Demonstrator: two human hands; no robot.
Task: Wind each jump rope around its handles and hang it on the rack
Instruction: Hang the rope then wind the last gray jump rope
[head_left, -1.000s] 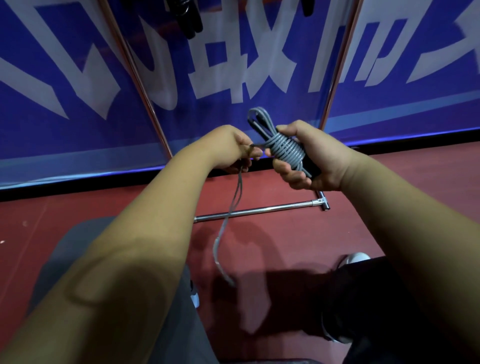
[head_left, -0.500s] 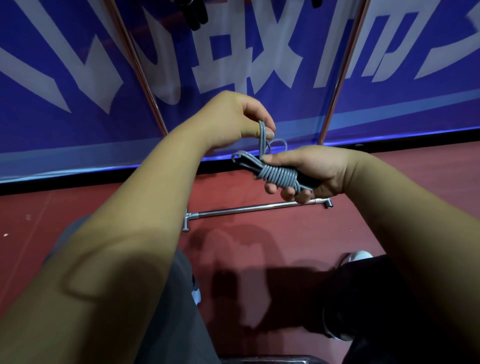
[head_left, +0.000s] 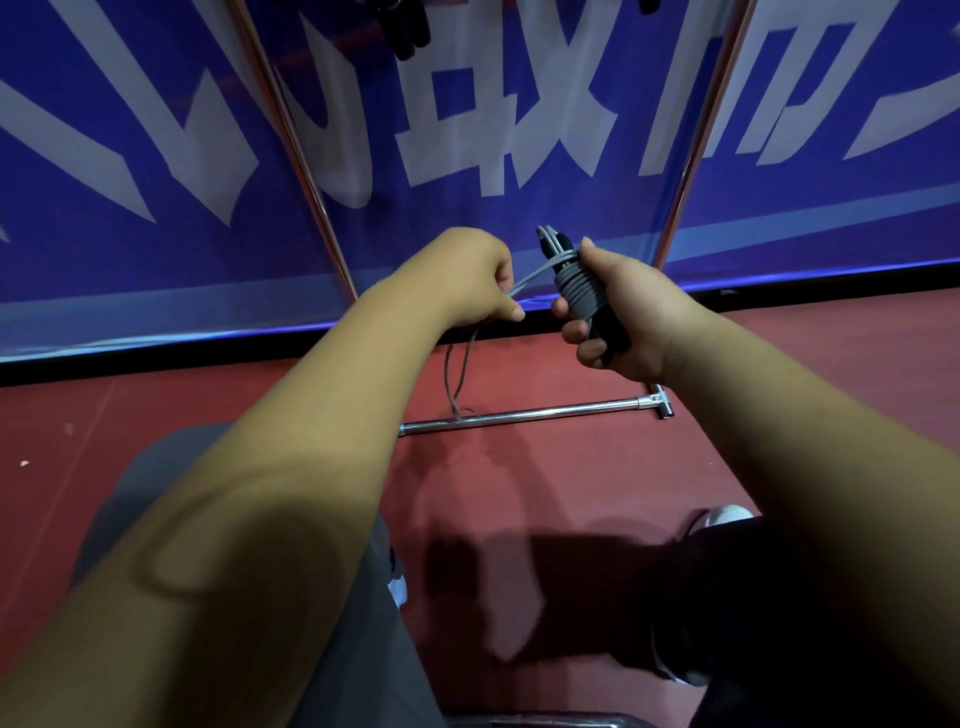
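Left hand (head_left: 467, 280): grip pinching a grey strand of the jump rope (head_left: 576, 291), drawn taut. Half a second ago it stood at 12 o'clock of the bundle; now it is at 9 o'clock, so another turn is being laid. Loose tail (head_left: 457, 374): hangs at 6 o'clock of that hand, down to the floor by the rack (head_left: 519, 415) base bar; winding judged unfinished, hanging not yet due. Handles (head_left: 613, 332): black, coil-wrapped. Right hand (head_left: 639, 317): grip curled round them.
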